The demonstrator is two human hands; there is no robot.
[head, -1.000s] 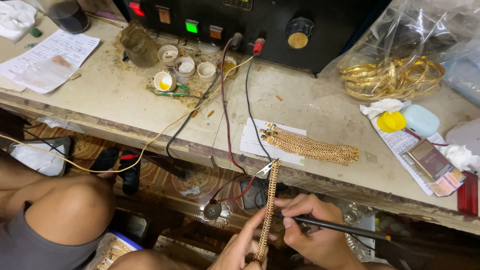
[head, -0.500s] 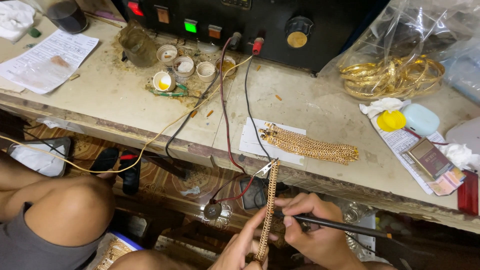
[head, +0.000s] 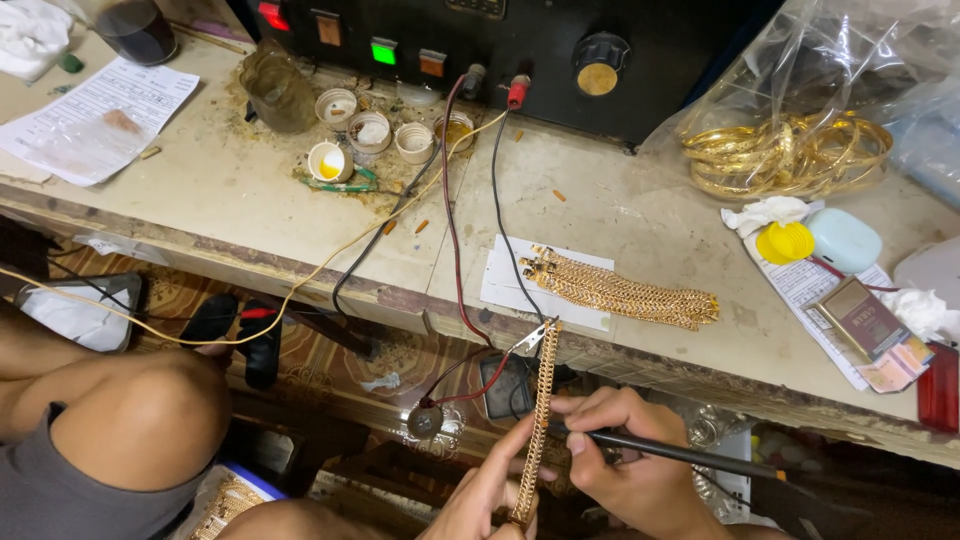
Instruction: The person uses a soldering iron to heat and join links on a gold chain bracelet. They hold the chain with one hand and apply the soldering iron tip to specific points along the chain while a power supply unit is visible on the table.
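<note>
A flat gold chain strip [head: 541, 405] runs upright from my left hand [head: 492, 490] up to a metal clip [head: 534, 338] on a black wire at the bench edge. My left hand pinches the strip's lower end. My right hand [head: 625, 460] grips a thin dark rod [head: 680, 455] like a pen, its tip touching the strip near the middle. More gold chains [head: 625, 291] lie on a white paper on the bench just above.
A black power box [head: 520, 40] with red and black leads stands at the back. Small pots [head: 372, 131], a dirty jar [head: 278, 92], papers [head: 100, 118], gold bangles [head: 785, 155] in a plastic bag, a yellow cap [head: 785, 242] and a small box [head: 862, 318] crowd the bench. My bare knee [head: 140, 420] is lower left.
</note>
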